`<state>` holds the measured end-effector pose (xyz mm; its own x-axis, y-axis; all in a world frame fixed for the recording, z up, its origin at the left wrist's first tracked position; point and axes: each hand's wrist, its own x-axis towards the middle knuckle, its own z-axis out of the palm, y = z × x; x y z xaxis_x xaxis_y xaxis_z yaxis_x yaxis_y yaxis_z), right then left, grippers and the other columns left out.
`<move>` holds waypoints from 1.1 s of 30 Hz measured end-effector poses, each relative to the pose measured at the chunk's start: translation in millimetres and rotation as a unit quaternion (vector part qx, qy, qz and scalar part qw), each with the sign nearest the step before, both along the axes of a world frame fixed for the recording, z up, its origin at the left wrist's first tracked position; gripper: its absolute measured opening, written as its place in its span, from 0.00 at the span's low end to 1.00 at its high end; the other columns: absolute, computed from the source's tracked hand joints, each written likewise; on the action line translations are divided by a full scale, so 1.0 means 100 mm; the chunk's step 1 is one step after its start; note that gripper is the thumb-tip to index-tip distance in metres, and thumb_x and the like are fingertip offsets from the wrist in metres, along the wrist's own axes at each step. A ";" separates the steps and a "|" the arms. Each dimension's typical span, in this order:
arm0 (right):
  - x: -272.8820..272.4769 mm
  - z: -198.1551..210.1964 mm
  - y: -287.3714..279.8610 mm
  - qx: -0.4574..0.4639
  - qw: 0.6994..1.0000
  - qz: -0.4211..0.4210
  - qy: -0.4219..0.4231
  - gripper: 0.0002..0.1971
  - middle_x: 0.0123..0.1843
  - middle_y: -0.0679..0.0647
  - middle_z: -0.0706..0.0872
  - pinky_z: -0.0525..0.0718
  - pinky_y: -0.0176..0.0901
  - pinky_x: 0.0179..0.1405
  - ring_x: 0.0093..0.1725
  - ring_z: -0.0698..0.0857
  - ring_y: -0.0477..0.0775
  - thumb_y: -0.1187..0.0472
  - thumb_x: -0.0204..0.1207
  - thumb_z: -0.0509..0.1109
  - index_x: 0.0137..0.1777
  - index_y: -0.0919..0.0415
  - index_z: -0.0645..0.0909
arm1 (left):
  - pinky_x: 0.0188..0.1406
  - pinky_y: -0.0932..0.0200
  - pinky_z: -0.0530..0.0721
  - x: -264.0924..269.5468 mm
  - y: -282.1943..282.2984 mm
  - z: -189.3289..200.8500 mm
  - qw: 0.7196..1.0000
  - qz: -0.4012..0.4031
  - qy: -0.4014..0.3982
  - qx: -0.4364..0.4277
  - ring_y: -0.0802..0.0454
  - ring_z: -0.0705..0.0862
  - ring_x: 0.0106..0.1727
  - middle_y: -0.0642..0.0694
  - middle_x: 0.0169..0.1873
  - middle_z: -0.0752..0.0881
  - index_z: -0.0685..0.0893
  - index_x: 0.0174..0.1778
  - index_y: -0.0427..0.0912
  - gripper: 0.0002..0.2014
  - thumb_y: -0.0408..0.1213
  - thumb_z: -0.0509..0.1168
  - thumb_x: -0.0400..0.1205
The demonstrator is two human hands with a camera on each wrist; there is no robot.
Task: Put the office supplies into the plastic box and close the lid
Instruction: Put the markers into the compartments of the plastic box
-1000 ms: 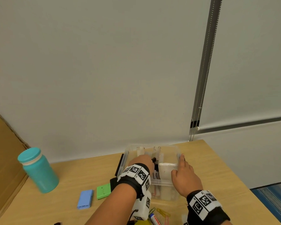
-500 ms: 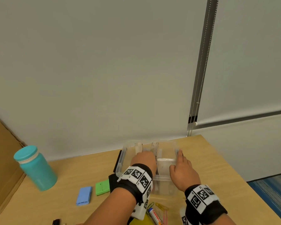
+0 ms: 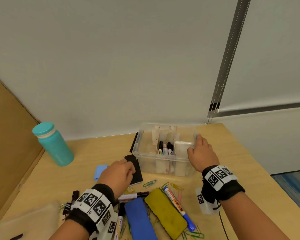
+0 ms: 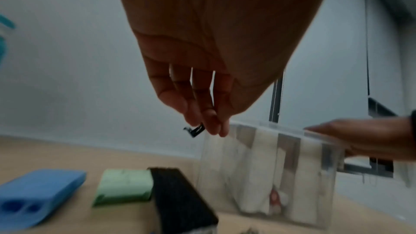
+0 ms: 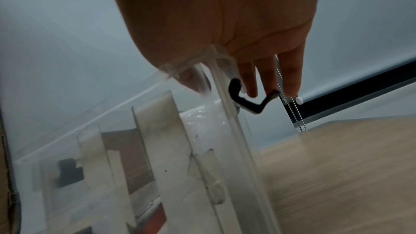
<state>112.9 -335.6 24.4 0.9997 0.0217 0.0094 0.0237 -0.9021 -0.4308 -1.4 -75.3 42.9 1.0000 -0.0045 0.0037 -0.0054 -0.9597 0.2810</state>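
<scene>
The clear plastic box (image 3: pixel 163 159) stands lidless at the back of the table, with dividers and several markers (image 3: pixel 165 148) in its middle compartment. My right hand (image 3: pixel 196 144) holds the box's right rim, thumb inside and fingers outside by the black latch (image 5: pixel 249 103). My left hand (image 3: pixel 131 168) hovers just left of the box, over a black block (image 3: pixel 135 168). Its fingers (image 4: pixel 207 124) hang loose and hold nothing. Beside the black block (image 4: pixel 180 200) lie a green block (image 4: pixel 123 186) and a blue block (image 4: pixel 38 197).
Near the front edge lie a yellow eraser (image 3: pixel 164 213), a blue eraser (image 3: pixel 139 220), a blue-capped marker (image 3: pixel 178 207), a black marker (image 3: pixel 133 195) and scattered paper clips (image 3: pixel 149 183). A teal bottle (image 3: pixel 53 144) stands at the back left beside cardboard (image 3: pixel 7 135).
My left hand has come out of the box and moved back and left, over the black block. The right hand stays on the box's right rim. The head view now looks lower.
</scene>
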 end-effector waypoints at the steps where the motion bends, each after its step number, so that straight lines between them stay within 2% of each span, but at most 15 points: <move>1: -0.05 0.01 0.00 -0.015 0.999 0.004 -0.050 0.33 0.83 0.61 0.59 0.69 0.58 0.75 0.79 0.62 0.65 0.55 0.80 0.56 0.83 0.63 0.52 | 0.54 0.58 0.79 -0.03 0.02 -0.09 1.000 -0.008 0.021 -0.001 0.54 0.78 0.54 0.53 0.52 0.81 0.81 0.57 0.52 0.11 0.40 0.55 0.85; 3: -0.22 0.05 0.03 -0.010 0.981 0.038 -0.191 0.27 0.78 0.60 0.67 0.73 0.56 0.72 0.76 0.66 0.63 0.57 0.78 0.61 0.77 0.62 0.65 | 0.59 0.56 0.79 -0.08 0.02 -0.25 0.998 -0.031 0.061 0.013 0.53 0.78 0.60 0.52 0.57 0.80 0.80 0.60 0.53 0.12 0.42 0.57 0.84; 5: -0.46 0.09 0.10 0.029 0.942 0.118 -0.312 0.17 0.63 0.55 0.77 0.78 0.46 0.59 0.62 0.74 0.55 0.59 0.77 0.62 0.65 0.60 0.74 | 0.62 0.56 0.77 -0.11 -0.01 -0.37 0.992 -0.045 0.105 0.053 0.51 0.75 0.65 0.52 0.62 0.77 0.78 0.65 0.53 0.14 0.44 0.58 0.84; 6: -0.58 0.08 0.14 0.032 0.930 0.169 -0.326 0.12 0.55 0.51 0.78 0.77 0.39 0.51 0.54 0.75 0.51 0.58 0.78 0.60 0.59 0.57 0.75 | 0.63 0.55 0.76 -0.12 -0.02 -0.41 0.988 -0.047 0.122 0.078 0.50 0.74 0.66 0.51 0.64 0.76 0.77 0.66 0.53 0.14 0.45 0.58 0.84; 7: -0.68 0.07 0.17 0.026 0.926 0.218 -0.306 0.09 0.48 0.47 0.78 0.74 0.33 0.43 0.47 0.76 0.47 0.56 0.78 0.59 0.55 0.54 0.76 | 0.62 0.54 0.75 -0.12 -0.03 -0.44 0.985 -0.045 0.135 0.102 0.48 0.74 0.66 0.49 0.65 0.76 0.77 0.66 0.52 0.15 0.45 0.59 0.84; 9: -0.82 -0.04 0.21 -0.001 0.942 0.275 -0.193 0.06 0.40 0.42 0.77 0.68 0.30 0.32 0.38 0.77 0.45 0.53 0.80 0.57 0.51 0.49 0.74 | 0.62 0.52 0.75 -0.10 -0.04 -0.48 0.978 -0.035 0.150 0.140 0.46 0.74 0.66 0.47 0.65 0.77 0.77 0.64 0.50 0.14 0.41 0.59 0.83; 13: -0.86 -0.40 0.22 -0.066 0.962 0.262 0.023 0.06 0.40 0.45 0.74 0.71 0.41 0.35 0.40 0.77 0.51 0.49 0.81 0.58 0.48 0.49 0.71 | 0.59 0.52 0.74 -0.08 -0.01 -0.52 0.968 -0.024 0.167 0.186 0.44 0.76 0.64 0.45 0.62 0.79 0.78 0.61 0.48 0.14 0.34 0.61 0.81; 16: -0.83 -0.51 0.26 -0.087 0.950 0.256 0.159 0.10 0.36 0.44 0.67 0.67 0.40 0.32 0.43 0.74 0.55 0.49 0.78 0.62 0.40 0.47 0.64 | 0.57 0.53 0.75 -0.11 0.04 -0.55 0.965 -0.020 0.170 0.197 0.45 0.78 0.61 0.45 0.60 0.80 0.78 0.59 0.48 0.13 0.35 0.63 0.80; 18: -0.81 -0.52 0.28 -0.092 0.944 0.249 0.195 0.16 0.35 0.44 0.65 0.64 0.35 0.29 0.44 0.73 0.55 0.49 0.77 0.64 0.34 0.45 0.59 | 0.58 0.53 0.75 -0.12 0.05 -0.59 0.963 -0.020 0.174 0.206 0.44 0.78 0.61 0.45 0.60 0.79 0.77 0.60 0.48 0.14 0.35 0.63 0.79; 21: -0.81 -0.45 0.30 -0.118 0.938 0.259 0.197 0.18 0.35 0.44 0.64 0.63 0.35 0.28 0.44 0.72 0.54 0.49 0.76 0.64 0.33 0.45 0.56 | 0.60 0.51 0.75 -0.12 0.07 -0.62 0.960 -0.021 0.179 0.215 0.43 0.77 0.63 0.43 0.62 0.79 0.77 0.63 0.46 0.16 0.33 0.63 0.79; 24: -0.85 -0.20 0.29 -0.095 0.940 0.278 0.172 0.17 0.36 0.45 0.66 0.64 0.35 0.28 0.36 0.70 0.48 0.47 0.75 0.64 0.34 0.45 0.57 | 0.61 0.50 0.74 -0.12 0.09 -0.64 0.960 -0.018 0.177 0.216 0.43 0.77 0.64 0.43 0.63 0.79 0.76 0.64 0.47 0.16 0.35 0.62 0.80; 26: -0.88 0.09 0.25 -0.052 0.944 0.297 0.134 0.13 0.37 0.46 0.72 0.67 0.35 0.29 0.33 0.71 0.45 0.49 0.74 0.64 0.36 0.45 0.61 | 0.61 0.51 0.74 -0.12 0.10 -0.66 0.963 -0.018 0.169 0.210 0.44 0.77 0.64 0.44 0.63 0.79 0.76 0.64 0.47 0.15 0.36 0.60 0.81; 28: -0.89 0.43 0.21 0.018 0.946 0.314 0.075 0.09 0.39 0.49 0.79 0.76 0.39 0.31 0.35 0.78 0.48 0.51 0.75 0.66 0.44 0.44 0.66 | 0.61 0.52 0.74 -0.13 0.13 -0.64 0.970 -0.009 0.152 0.190 0.45 0.77 0.63 0.45 0.62 0.79 0.76 0.64 0.48 0.14 0.38 0.59 0.82; 30: -0.86 0.74 0.18 0.100 0.946 0.309 0.005 0.13 0.39 0.50 0.83 0.84 0.40 0.34 0.35 0.84 0.46 0.54 0.77 0.68 0.54 0.42 0.67 | 0.60 0.54 0.74 -0.14 0.17 -0.61 0.979 -0.001 0.131 0.153 0.47 0.78 0.61 0.47 0.61 0.79 0.76 0.64 0.49 0.14 0.39 0.60 0.82; 33: -0.72 1.03 0.17 0.188 0.936 0.268 -0.132 0.14 0.40 0.45 0.82 0.85 0.33 0.35 0.40 0.85 0.42 0.58 0.78 0.69 0.56 0.44 0.69 | 0.56 0.57 0.76 -0.14 0.21 -0.53 0.988 0.015 0.119 0.094 0.49 0.79 0.58 0.49 0.60 0.78 0.76 0.62 0.50 0.13 0.39 0.62 0.81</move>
